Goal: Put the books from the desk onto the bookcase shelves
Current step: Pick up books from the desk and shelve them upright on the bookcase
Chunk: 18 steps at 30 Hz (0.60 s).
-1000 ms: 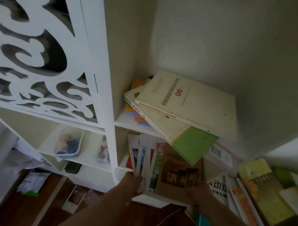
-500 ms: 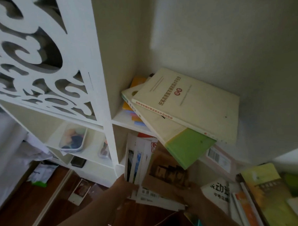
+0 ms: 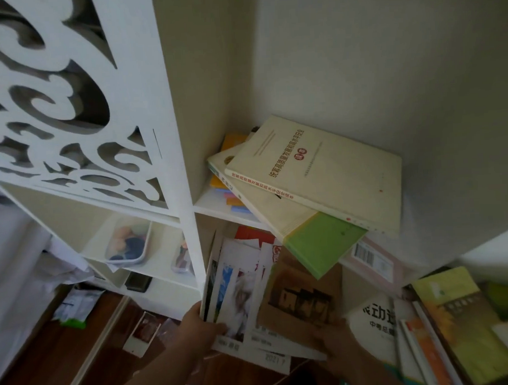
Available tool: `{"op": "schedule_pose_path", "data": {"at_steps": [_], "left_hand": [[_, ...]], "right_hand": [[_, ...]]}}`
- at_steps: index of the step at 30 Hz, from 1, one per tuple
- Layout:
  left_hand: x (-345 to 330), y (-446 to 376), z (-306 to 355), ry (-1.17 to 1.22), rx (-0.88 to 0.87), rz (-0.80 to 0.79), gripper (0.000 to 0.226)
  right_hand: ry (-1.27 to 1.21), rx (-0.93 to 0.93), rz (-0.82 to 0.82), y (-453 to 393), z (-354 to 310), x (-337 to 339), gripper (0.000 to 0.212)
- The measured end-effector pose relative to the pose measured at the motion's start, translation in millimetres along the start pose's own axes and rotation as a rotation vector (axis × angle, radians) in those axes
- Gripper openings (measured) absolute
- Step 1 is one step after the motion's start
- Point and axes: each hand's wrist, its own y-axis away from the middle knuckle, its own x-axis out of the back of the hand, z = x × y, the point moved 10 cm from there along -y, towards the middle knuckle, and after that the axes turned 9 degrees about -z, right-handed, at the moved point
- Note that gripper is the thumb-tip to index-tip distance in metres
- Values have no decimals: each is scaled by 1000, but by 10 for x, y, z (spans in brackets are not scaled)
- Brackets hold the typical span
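A fanned batch of thin white booklets [image 3: 239, 294] and a brown book [image 3: 302, 300] leans at the mouth of the lower shelf. My left hand [image 3: 199, 325] grips the batch's left edge, thumb on the front cover. My right hand [image 3: 330, 339] holds the bottom right corner below the brown book. On the shelf above [image 3: 209, 206] a cream book [image 3: 327, 171] lies flat on a cream and green book [image 3: 322, 241], both jutting over the front edge. More books [image 3: 450, 323] lie on the desk at the lower right.
The white bookcase has a carved fretwork panel [image 3: 60, 107] at the left. Below it a clear plastic tub [image 3: 128, 241] sits in a side compartment. A pink book with a barcode [image 3: 372, 257] lies under the green one. The wooden floor [image 3: 27, 362] carries a packet and a small box.
The batch of booklets has tipped outward from the lower shelf and fanned wider. Both hands stay on it, and the view has shifted slightly.
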Motion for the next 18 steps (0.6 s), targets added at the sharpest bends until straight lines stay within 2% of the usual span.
{"op": "schedule_pose_path", "data": {"at_steps": [2,5,7,9,13,15,18], "left_hand": [[-93,-5,-88,24,44,-23,46],[-161,-2,-165,64,90,-72,47],[-174,-7,-145,63,82,-103,42],[-165,20,-95,78,73,-135,31],[-7,84,-3,124,50,-135,21],[84,96,21,129,52,-116,14],[-12,66,-16,170,114,-173,21]], "right_hand": [[-87,-61,-41,-31,157,-169,45],[-2,-111,-29,-389,486,-78,61],[-3,-128,-40,-577,570,-11,52],[-49,-141,-45,-222,240,-117,45],[-73,-115,-90,-85,-90,63,71],[-104,-109,-91,-76,-90,137,60],[-159,-71,-64,-78,-27,22,39]]}}
